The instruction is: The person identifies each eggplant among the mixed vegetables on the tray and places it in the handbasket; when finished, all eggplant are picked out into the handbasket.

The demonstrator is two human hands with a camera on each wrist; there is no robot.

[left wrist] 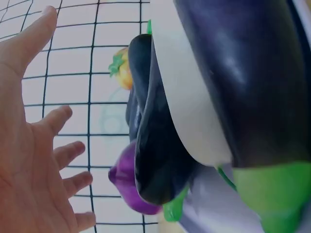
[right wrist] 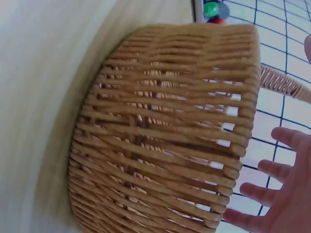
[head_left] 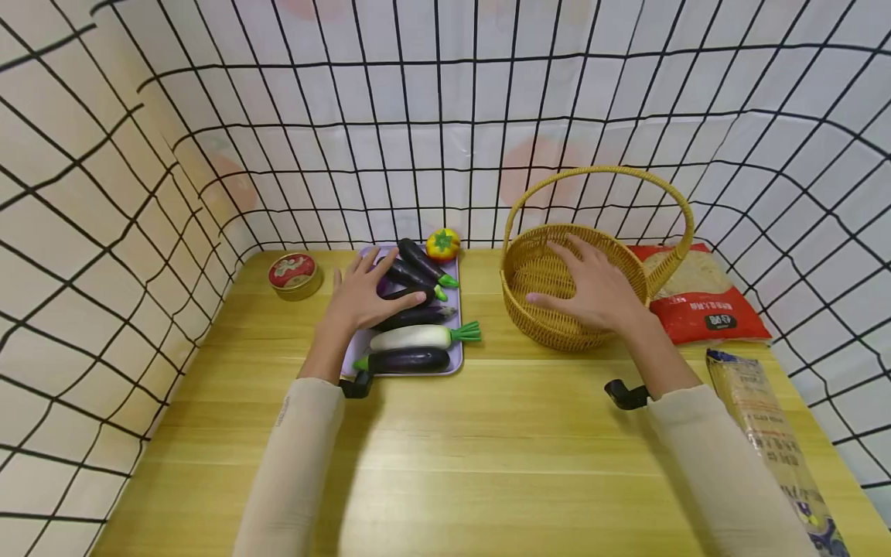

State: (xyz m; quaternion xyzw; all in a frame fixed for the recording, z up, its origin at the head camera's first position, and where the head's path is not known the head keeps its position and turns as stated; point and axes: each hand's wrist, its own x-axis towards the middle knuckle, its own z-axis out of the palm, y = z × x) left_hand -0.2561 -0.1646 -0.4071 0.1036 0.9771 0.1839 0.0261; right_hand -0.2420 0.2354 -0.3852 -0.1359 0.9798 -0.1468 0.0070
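My left hand (head_left: 365, 294) hovers over a lilac tray (head_left: 455, 363), fingers spread and holding nothing. On that tray lie several dark eggplants (head_left: 411, 360), a white radish (head_left: 411, 338) with green leaves, and a purple vegetable (left wrist: 133, 179), partly hidden by the hand in the head view. A yellow and red pumpkin-like piece (head_left: 442, 244) sits at the tray's far right corner. Above the mouth of a wicker basket (head_left: 536, 329) with a tall arched handle, my right hand (head_left: 595, 290) is spread, its fingers grasping nothing.
A round tin (head_left: 295, 277) with a red lid stands left of the tray. Right of the basket lies a red and clear food package (head_left: 710, 302), and nearer me a long clear packet (head_left: 773, 441). Black wire grid panels (head_left: 445, 124) enclose the wooden table (head_left: 473, 449).
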